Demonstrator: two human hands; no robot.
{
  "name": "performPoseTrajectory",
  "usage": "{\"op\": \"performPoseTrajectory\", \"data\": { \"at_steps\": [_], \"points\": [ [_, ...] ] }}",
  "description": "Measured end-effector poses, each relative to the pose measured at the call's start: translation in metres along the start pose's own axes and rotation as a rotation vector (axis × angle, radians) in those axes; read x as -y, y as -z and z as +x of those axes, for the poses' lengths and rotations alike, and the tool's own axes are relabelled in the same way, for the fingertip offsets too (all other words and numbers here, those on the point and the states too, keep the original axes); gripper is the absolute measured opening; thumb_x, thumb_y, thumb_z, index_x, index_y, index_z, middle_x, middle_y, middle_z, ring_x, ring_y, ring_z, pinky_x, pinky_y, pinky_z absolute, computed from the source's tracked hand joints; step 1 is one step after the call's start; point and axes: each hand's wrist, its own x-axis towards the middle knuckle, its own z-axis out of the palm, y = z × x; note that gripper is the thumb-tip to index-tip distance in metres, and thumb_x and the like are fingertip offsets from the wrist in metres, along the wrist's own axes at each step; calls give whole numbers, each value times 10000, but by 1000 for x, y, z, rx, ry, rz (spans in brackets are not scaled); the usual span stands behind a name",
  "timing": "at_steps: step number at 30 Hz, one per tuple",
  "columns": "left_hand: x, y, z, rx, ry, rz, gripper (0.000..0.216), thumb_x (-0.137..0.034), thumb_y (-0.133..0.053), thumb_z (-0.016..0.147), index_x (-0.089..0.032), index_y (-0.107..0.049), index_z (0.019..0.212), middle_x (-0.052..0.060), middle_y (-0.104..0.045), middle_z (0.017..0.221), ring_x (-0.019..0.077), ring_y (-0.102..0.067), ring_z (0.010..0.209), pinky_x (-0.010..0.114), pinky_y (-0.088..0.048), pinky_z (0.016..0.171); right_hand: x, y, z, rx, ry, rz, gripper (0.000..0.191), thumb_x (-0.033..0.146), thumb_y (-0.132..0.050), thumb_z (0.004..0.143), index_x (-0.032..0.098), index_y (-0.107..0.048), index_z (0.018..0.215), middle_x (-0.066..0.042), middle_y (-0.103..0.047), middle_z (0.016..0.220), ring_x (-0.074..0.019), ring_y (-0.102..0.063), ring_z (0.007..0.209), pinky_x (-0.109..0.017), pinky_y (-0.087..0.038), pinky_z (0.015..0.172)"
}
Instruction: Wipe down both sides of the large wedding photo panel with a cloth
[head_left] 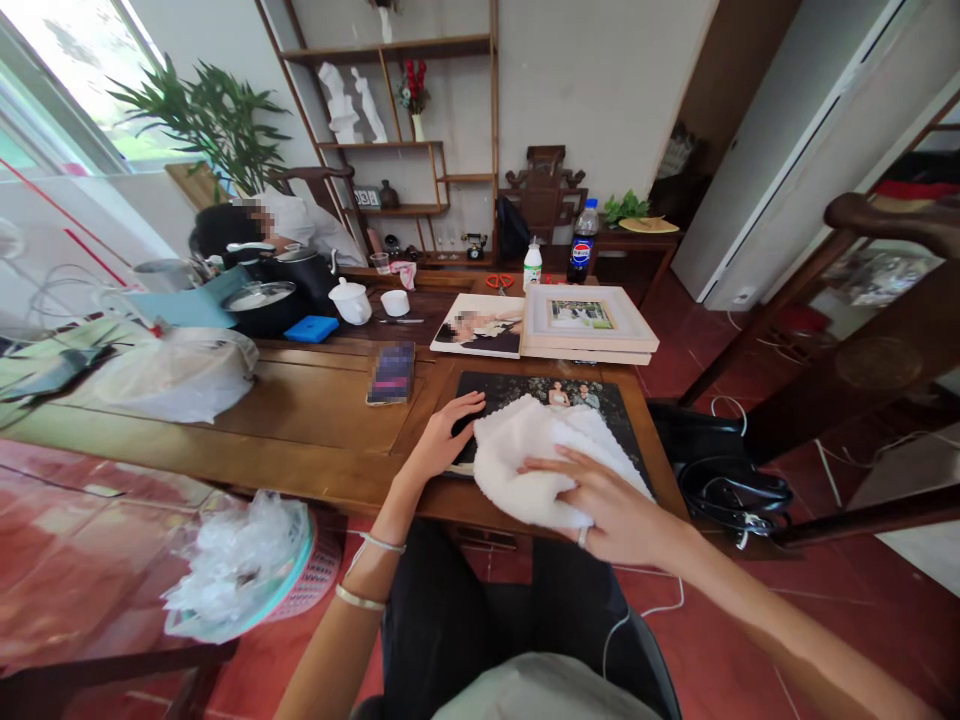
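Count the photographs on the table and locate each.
3 visible: a dark photograph, partly under the white cloth; a portrait photograph left of the pale frame; and a small photograph inside it. Others may be hidden beneath the frame.

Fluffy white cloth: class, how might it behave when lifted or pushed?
The fluffy white cloth would probably flop when lifted, since it lies in soft folds under the right hand. Its pile suggests little weight for its bulk. Pushed, it may bunch rather than roll, as it drapes loosely over the dark photo panel.
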Motion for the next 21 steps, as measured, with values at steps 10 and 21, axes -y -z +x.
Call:
{"op": "performPoseTrajectory", "data": {
  "at_steps": [10,21],
  "points": [
    [-3,1,0,-6,38,-10,301,-287,-512,885,-203,-629,1150,79,-576,1298,209,-481,1256,425,-341,1095,-115,19,4,-241,-464,-249,355,379,-443,908,137,-674,1026,-151,-615,1208,-332,-468,1232,-493,-346,1046],
    [-2,1,1,-6,26,1,296,-302,-506,891,-210,-632,1142,77,-577,1298,219,-484,1254,433,-350,1090,9,5,-20,35,-41,-88,220,95,-566,677,158,-704,837,-124,-424,1421,-285,-340,1335,-521,-170,1136]
  ]
}}
